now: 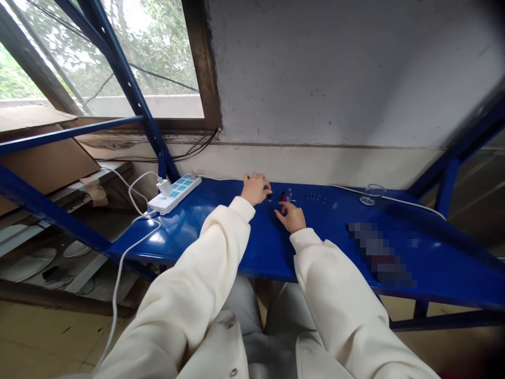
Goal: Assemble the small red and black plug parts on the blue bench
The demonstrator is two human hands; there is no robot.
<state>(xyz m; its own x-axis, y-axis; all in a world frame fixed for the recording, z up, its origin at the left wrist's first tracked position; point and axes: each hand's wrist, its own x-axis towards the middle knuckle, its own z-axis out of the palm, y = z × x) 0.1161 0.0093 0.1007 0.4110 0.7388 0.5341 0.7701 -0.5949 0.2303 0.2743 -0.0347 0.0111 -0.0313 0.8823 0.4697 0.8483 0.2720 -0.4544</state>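
My left hand [255,188] is over the back of the blue table, its thumb and fingertips closed at the top of a small dark cylinder [269,197]. My right hand [292,217] is a little nearer to me and to the right. Its index finger and thumb are apart, with nothing visible between them. Just beyond those fingertips stands a small red object [283,196]. A small clear bottle-like piece [289,195] is beside it. Several tiny clear pieces [315,197] lie farther right; their kind is too small to tell.
A white power strip [175,193] with a plugged-in adapter and a white cable lies on the left of the blue table [221,210]. A clear glass dish [367,200] stands at the back right, near a thin white cable. A blurred-out dark item [379,255] lies at right.
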